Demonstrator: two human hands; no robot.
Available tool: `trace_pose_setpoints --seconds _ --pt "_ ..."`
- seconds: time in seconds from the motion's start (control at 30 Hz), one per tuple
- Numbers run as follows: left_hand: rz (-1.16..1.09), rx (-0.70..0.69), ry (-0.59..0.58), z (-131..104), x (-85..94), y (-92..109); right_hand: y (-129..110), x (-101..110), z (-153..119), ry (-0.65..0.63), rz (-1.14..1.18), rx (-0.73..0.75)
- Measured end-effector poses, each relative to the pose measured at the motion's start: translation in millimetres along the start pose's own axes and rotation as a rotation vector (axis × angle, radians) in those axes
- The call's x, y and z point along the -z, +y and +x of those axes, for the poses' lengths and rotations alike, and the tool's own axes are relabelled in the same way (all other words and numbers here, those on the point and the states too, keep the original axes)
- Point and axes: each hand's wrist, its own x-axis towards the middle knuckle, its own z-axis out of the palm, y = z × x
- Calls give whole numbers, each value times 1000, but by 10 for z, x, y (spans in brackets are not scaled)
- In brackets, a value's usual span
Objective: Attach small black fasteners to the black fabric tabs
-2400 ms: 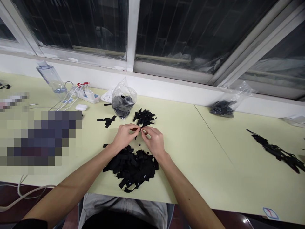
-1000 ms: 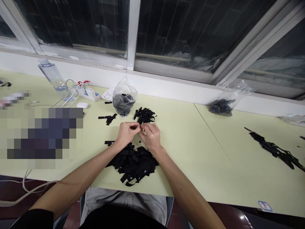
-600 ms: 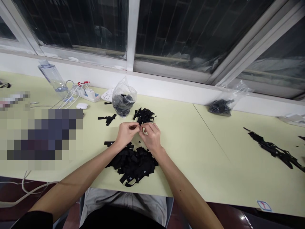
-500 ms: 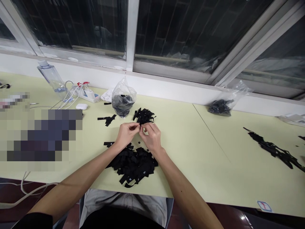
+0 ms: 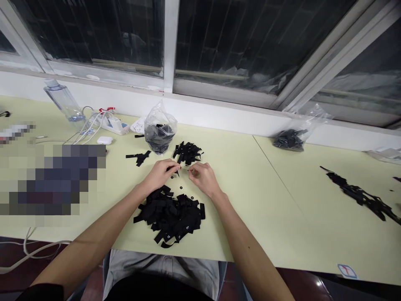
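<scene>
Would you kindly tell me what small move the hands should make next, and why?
Probably bring the right hand across to the black strip: the left hand pinches that strip, while the right is nearby but apart. What the right hand holds, if anything, is too small to tell.

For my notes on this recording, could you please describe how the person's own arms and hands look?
The left hand and right hand are bare, with no gloves or watch visible. Both forearms are uncovered. A black sleeve shows on the left arm; no right sleeve is in view.

Workroom — long table (image 5: 238, 200), black strip piles (image 5: 171, 215).
</scene>
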Motion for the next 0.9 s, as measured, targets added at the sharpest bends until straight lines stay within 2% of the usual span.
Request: trace_pose_setpoints --seconds 0.1,0.2,0.43,0.7,0.9 --pt "194 -76 -84 -23 -36 7 5 -3 4 -63 -30 19" --pt "310 -91 -120 -46 -83 -27 -31 -4 12 -110 -22 33" --pt "280 -37 -69 -34 -122 -113 -46 28 4 -125 63 32" --pt "307 -4 -109 -29 -98 -83 -68 -86 9 -92 35 116" --pt "298 36 -104 -35 -103 -94 -104 -72 7 -119 22 114"
